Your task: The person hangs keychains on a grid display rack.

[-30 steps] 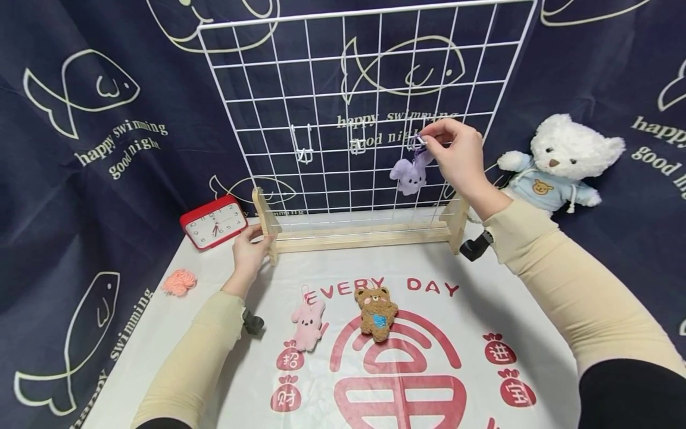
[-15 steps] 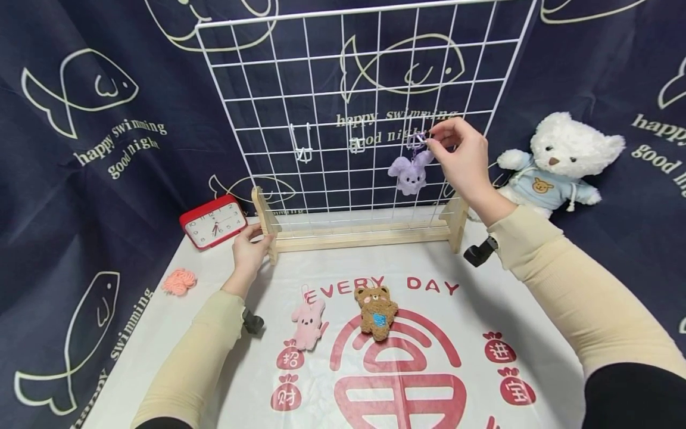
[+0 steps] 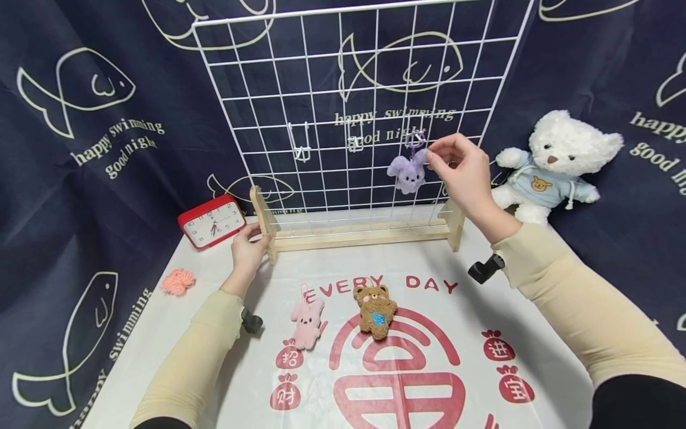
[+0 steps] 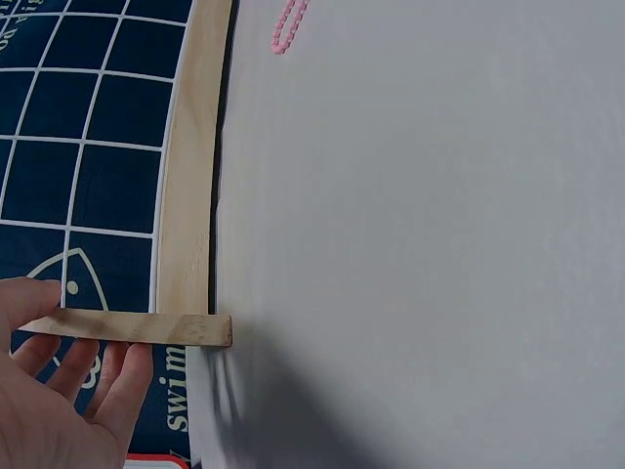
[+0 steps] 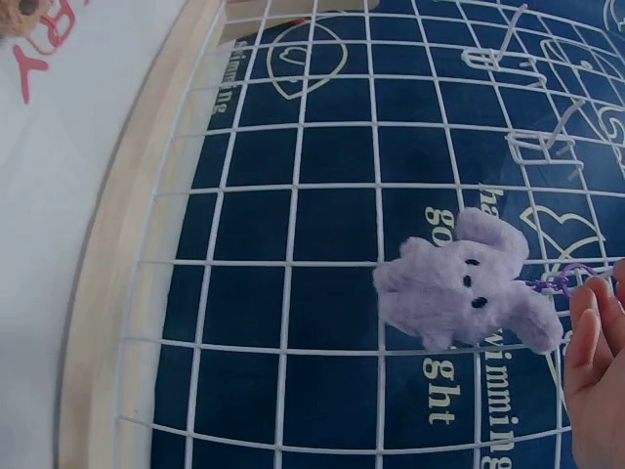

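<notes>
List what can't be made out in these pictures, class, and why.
Left wrist view: most of the red clock, cut off by the bottom edge.
Left wrist view: all the pink plush but its beaded loop, cut off by the top edge.
Right wrist view: most of the brown bear, cut off at top left.
Head view: how the purple loop is hung, too small to tell.

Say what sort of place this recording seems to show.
Probably a staged tabletop set-up, perhaps for display: a fish-print curtain hangs behind a white-covered table, and a wire rack stands on it.
</notes>
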### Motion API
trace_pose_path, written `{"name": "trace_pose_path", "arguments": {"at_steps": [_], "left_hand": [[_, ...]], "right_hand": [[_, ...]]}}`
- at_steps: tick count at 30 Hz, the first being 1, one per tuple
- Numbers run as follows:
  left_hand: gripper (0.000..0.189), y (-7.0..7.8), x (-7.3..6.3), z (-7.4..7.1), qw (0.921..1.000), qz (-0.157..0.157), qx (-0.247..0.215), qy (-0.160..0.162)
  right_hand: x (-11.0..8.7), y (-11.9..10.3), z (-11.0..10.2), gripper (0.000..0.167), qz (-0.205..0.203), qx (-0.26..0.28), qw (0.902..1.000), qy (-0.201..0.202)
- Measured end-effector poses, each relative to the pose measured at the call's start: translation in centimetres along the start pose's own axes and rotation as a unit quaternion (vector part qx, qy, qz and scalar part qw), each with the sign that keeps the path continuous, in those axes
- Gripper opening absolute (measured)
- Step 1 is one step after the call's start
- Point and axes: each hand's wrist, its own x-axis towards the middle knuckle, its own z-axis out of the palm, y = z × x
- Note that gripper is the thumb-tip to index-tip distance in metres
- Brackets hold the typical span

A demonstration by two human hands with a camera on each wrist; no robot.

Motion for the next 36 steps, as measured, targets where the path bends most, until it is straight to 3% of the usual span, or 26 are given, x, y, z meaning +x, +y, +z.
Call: {"name": "trace_pose_path", "arguments": {"at_steps": [10,20,27,36], "left_hand": [[0.039,-0.1,-0.2,0.0,1.0000,0.001,0.001,0.005],[0.038,0.0,-0.1,0.0,1.0000,0.002,0.005,0.006],[0.038,0.2,-0.1,0.1,0.9999,0.003,0.010,0.009],[0.037,0.3,0.0,0.2,0.9999,0.002,0.007,0.009]], "right_hand": [[-3.5,-0.7,1.3,0.013,0.005,0.023,0.9983,-0.053],[-6.9,4.3,3.9,0.012,0.028,-0.010,0.9922,-0.121],[-9.5,5.9,6.0,0.011,0.053,-0.038,0.9791,-0.193],[-12.0,7.3,7.9,0.012,0.062,-0.028,0.9592,-0.274]]}}
